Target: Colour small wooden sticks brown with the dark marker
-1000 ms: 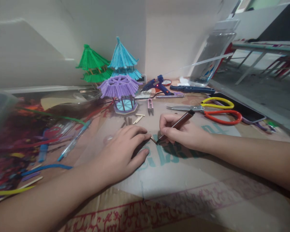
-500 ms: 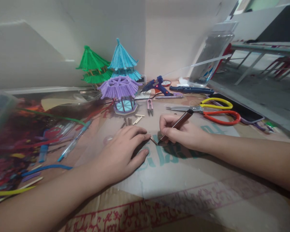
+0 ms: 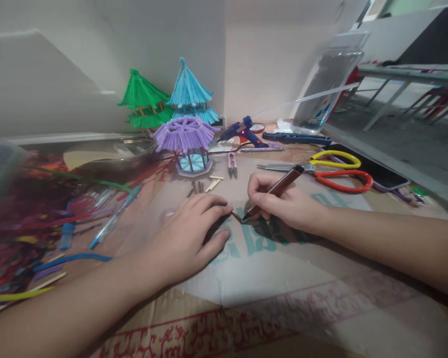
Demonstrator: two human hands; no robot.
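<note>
My left hand (image 3: pixel 194 231) lies palm down with its fingers stretched out and the thumb apart. One of its fingertips presses on the end of a short thin stick (image 3: pixel 237 215), which is partly dark. A brown marker (image 3: pixel 281 188) is gripped in my right hand (image 3: pixel 296 206), tilted, its dark tip touching the stick's other end or right beside it. Just beyond my left hand lie several short sticks, dark ones (image 3: pixel 198 187) and pale ones (image 3: pixel 213 185). Behind them stands a small model pavilion (image 3: pixel 186 136) with a purple roof and a light blue floor.
Green (image 3: pixel 140 94) and blue (image 3: pixel 186 89) model roofs stand by the wall. Across the back are a glue gun (image 3: pixel 244 133), small snips (image 3: pixel 232 164), a utility knife (image 3: pixel 296 138) and a plastic jar (image 3: pixel 323 89). Scissors (image 3: pixel 317 169) and a phone (image 3: pixel 373 166) lie right; coloured strips (image 3: pixel 74 258) left.
The marker and my right hand have shifted very slightly, with the tip still at the stick. My left hand stays in place.
</note>
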